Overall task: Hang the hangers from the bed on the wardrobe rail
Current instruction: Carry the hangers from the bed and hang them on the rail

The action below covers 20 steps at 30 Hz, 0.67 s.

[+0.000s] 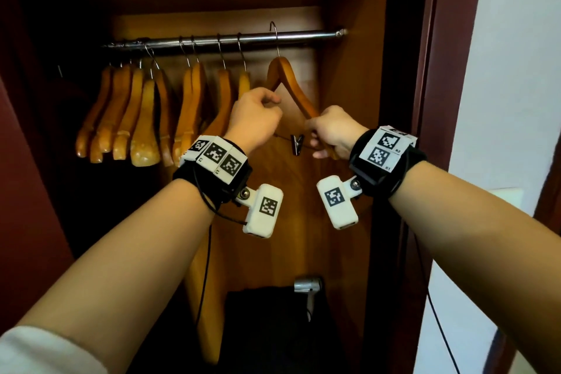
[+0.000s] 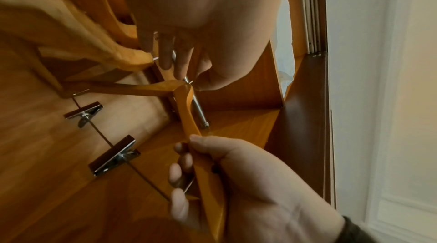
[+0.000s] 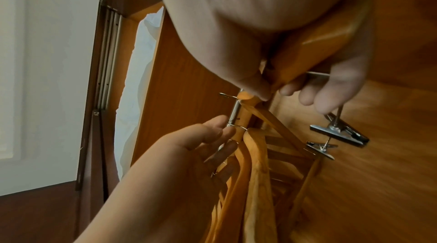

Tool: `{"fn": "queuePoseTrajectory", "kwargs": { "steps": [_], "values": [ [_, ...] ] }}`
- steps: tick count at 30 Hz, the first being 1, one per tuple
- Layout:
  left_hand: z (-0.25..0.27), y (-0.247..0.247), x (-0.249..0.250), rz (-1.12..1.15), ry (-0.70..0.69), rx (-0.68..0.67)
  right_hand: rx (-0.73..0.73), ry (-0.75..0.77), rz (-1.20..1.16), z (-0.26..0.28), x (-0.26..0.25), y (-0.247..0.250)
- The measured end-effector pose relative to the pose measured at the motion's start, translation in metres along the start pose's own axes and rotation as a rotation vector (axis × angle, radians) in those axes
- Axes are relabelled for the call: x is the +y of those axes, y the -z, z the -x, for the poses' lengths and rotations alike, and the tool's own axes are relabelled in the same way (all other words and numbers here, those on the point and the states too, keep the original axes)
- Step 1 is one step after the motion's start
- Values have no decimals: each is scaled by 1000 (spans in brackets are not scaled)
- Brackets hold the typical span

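I hold a wooden hanger (image 1: 291, 82) with a clip bar (image 1: 297, 144) up at the chrome wardrobe rail (image 1: 303, 35). My left hand (image 1: 270, 106) pinches its left arm just under the neck. My right hand (image 1: 318, 136) grips the right arm near its end, fingers curled round the wood (image 2: 201, 155). The wire hook (image 1: 274, 28) rises above the rail and its shank crosses in front of it; I cannot tell whether it rests on the rail. Several matching hangers (image 1: 136, 112) hang on the rail to the left, close to my left hand (image 3: 212, 135).
A short stretch of rail runs from the hook to its end (image 1: 341, 32) at the wardrobe's right side panel (image 1: 349, 100). Low in the wardrobe sit a silver object (image 1: 308, 285) and a dark bundle (image 1: 273, 328). The dark red frame (image 1: 425, 100) and a white wall (image 1: 516, 70) stand right.
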<state>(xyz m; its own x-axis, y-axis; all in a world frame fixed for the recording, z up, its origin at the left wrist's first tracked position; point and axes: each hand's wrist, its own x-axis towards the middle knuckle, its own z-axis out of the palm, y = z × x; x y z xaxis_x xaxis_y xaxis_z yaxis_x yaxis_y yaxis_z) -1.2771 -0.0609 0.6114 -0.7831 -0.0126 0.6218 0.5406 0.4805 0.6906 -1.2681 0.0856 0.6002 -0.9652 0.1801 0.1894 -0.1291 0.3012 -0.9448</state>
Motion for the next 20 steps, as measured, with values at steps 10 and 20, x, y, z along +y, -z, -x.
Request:
{"fn": "queuePoseTrajectory", "kwargs": {
  "steps": [10,20],
  "values": [
    [-12,40,-24,-169,100,-128,108,1,122,-5,-22,-15],
    [-2,27,-27,-256,38,-368,136,-32,207,-6,-15,-9]
  ]
}}
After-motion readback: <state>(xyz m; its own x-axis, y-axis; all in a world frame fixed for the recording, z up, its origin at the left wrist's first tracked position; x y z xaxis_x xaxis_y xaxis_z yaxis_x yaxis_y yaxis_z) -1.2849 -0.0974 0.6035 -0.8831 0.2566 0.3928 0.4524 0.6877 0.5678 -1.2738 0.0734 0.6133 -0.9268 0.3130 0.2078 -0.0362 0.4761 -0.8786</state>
